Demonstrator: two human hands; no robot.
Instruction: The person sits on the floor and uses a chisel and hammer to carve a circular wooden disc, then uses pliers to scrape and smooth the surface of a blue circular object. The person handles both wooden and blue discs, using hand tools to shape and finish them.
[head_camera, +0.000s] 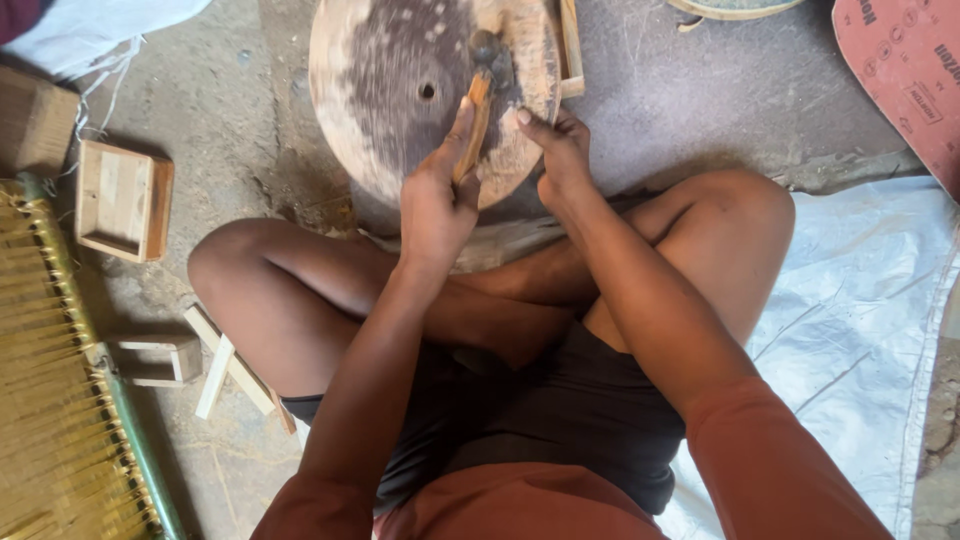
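Both forearms reached forward over crossed legs (330, 290). The left hand (435, 205) kept a tight grip on a wooden stick (474, 125) (tilted upright), while the right hand (562, 160), fingers curled, pressed on the round disc (400, 90).

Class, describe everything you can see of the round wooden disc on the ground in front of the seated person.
The round wooden disc looks pale at its rim and dark, stained and speckled across the middle, with a small hole at its centre. It sits on the grey ground beyond the crossed legs, its top edge cut off by the frame. The left hand presses a thin wooden stick against it; the right hand touches nearby.
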